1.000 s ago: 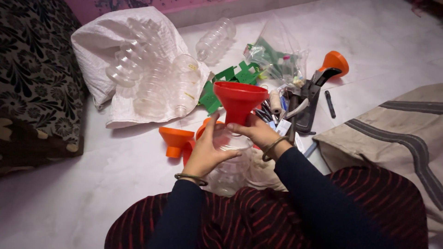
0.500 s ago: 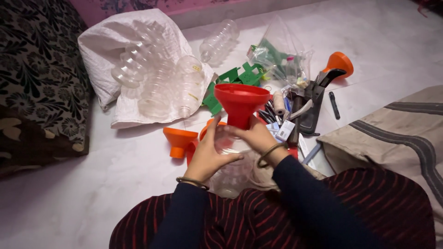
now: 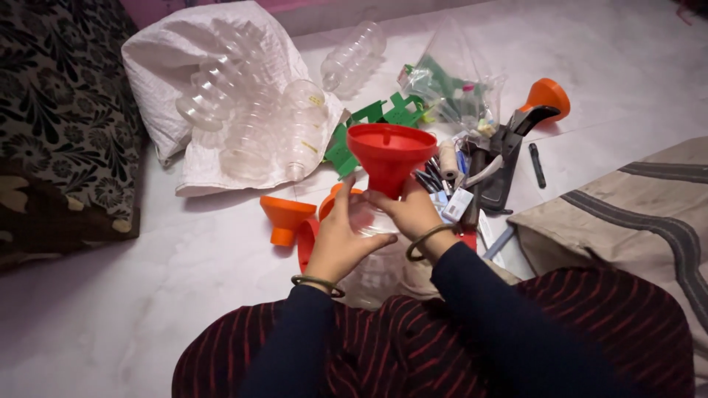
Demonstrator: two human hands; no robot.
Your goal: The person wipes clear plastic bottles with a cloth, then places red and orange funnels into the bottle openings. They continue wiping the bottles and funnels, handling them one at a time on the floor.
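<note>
A red funnel (image 3: 391,153) stands in the neck of a clear plastic bottle (image 3: 372,262) that rests in my lap. My left hand (image 3: 341,237) wraps the bottle's upper part from the left. My right hand (image 3: 409,210) grips the funnel's stem and the bottle's neck from the right. Both wrists wear a bangle.
An orange funnel (image 3: 284,217) and another red one (image 3: 307,243) lie left of the bottle. A white sack (image 3: 184,51) with several empty clear bottles lies behind. Green plastic parts (image 3: 383,114), a clear bag, a black hand tool (image 3: 501,158) and an orange funnel (image 3: 549,94) sit right. Striped cloth (image 3: 634,214) at right.
The hands, bottle and funnel have stayed almost as they were; the view has shifted a little, and my grip on the neck looks slightly tighter.
</note>
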